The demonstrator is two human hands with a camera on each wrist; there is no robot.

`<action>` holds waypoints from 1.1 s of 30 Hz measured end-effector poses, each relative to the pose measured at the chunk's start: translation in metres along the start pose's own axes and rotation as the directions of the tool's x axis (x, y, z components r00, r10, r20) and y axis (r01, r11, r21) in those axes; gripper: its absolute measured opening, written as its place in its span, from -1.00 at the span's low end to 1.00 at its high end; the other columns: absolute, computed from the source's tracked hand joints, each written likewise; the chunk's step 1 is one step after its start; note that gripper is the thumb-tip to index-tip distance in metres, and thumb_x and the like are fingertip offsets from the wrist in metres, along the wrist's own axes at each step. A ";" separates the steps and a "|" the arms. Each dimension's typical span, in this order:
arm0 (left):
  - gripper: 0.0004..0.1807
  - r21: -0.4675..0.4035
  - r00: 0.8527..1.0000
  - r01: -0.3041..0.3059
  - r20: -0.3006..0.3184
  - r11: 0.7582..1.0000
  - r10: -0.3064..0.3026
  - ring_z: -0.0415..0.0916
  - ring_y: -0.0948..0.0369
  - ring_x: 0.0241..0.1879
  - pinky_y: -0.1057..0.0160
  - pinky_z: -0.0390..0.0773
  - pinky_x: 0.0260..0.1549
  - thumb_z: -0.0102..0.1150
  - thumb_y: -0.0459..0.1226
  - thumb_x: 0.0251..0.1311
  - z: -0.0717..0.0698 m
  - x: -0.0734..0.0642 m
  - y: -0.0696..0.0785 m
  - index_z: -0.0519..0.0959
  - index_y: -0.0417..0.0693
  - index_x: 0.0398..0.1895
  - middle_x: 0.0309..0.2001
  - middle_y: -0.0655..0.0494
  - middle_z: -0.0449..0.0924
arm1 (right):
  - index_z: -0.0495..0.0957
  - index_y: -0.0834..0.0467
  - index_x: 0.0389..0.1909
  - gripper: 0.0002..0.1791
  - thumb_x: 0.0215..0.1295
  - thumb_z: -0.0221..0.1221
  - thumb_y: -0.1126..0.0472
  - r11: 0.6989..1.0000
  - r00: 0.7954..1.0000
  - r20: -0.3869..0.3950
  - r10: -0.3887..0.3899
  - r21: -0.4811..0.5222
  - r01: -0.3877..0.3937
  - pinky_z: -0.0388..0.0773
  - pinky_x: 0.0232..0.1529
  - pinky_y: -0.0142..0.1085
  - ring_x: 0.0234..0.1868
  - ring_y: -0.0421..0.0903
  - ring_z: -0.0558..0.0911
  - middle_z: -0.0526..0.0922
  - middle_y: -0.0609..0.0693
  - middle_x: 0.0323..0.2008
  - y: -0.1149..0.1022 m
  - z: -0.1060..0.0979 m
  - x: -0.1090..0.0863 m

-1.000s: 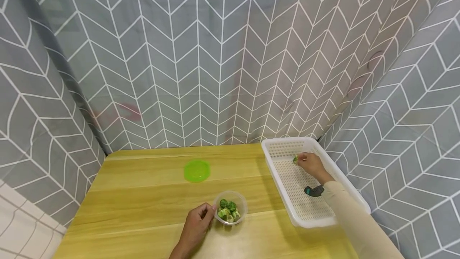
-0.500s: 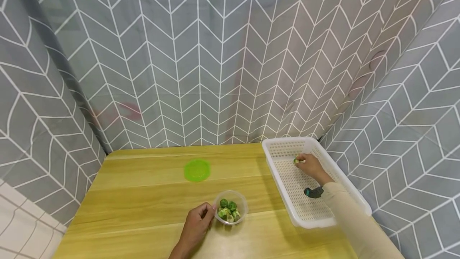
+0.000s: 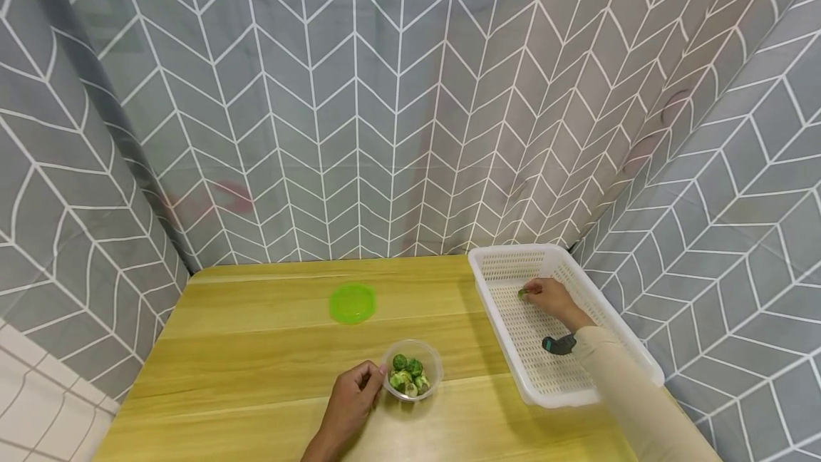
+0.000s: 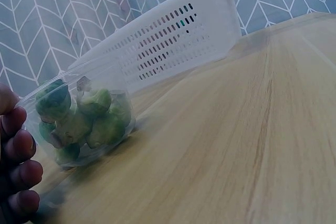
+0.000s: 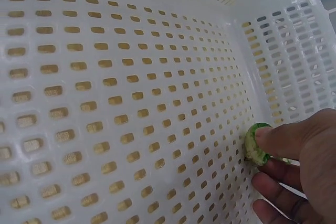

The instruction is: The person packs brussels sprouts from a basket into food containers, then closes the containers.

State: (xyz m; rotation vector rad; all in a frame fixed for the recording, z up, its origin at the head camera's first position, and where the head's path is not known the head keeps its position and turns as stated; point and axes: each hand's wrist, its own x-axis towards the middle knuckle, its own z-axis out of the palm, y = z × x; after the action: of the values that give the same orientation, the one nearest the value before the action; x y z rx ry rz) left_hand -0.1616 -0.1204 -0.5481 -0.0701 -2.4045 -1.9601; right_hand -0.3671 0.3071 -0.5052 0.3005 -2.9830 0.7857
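A clear round plastic container (image 3: 433,362) with several Brussels sprouts (image 4: 100,116) in it stands on the table. My left hand (image 3: 351,399) pinches its rim from the left side, thumb and forefinger at the edge. Inside the white perforated basket (image 3: 507,348), my right hand (image 3: 550,298) pinches one Brussels sprout (image 5: 257,144) between thumb and fingers, low over the basket floor. The fingers partly cover that sprout in the right wrist view.
Behind the container lies a green lid (image 3: 352,304) on the wooden table (image 3: 256,369). The basket's raised walls stand around the right hand. A grey patterned curtain (image 3: 359,105) hangs along the table's back and sides.
My right hand has shifted slightly left and nearer within the basket, the sprout still in its fingers. The left hand and the container have stayed in place.
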 end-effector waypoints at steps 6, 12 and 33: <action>-0.60 -0.005 1.000 -0.004 -0.008 1.000 0.004 0.29 0.35 -0.69 0.35 0.40 -0.57 0.12 -0.18 0.47 0.000 -0.002 0.001 0.50 -0.26 -0.52 -0.69 0.08 0.40 | 0.65 0.38 -0.07 -0.70 0.29 0.31 0.24 1.000 1.000 0.019 0.004 0.000 -0.004 0.59 -0.08 0.03 -0.12 0.19 0.66 0.71 0.21 -0.20 0.002 0.004 0.002; -0.61 -0.031 1.000 -0.015 -0.003 0.999 0.015 0.29 0.35 -0.69 0.35 0.40 -0.57 0.13 -0.19 0.47 -0.002 -0.004 0.007 0.50 -0.27 -0.52 -0.69 0.04 0.41 | 0.65 0.40 -0.09 -0.69 0.28 0.31 0.23 1.000 0.999 0.028 -0.021 -0.003 0.021 0.59 -0.11 0.00 -0.17 0.16 0.66 0.71 0.21 -0.23 0.001 0.003 0.001; -0.61 0.025 1.000 0.010 -0.024 1.000 -0.010 0.30 0.34 -0.68 0.36 0.39 -0.56 0.14 -0.14 0.46 0.002 0.006 -0.018 0.51 -0.18 -0.53 -0.68 0.07 0.42 | 0.64 0.38 -0.01 -0.70 0.37 0.28 0.26 0.989 0.997 -0.034 -0.070 0.128 0.074 0.64 -0.10 0.01 -0.08 0.25 0.68 0.71 0.27 -0.14 -0.007 -0.003 0.002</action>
State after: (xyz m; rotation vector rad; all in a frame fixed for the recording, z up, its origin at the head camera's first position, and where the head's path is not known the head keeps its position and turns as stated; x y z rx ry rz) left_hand -0.1682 -0.1219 -0.5653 -0.0339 -2.4184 -1.9237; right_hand -0.3682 0.3028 -0.4988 0.3958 -2.8811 0.9690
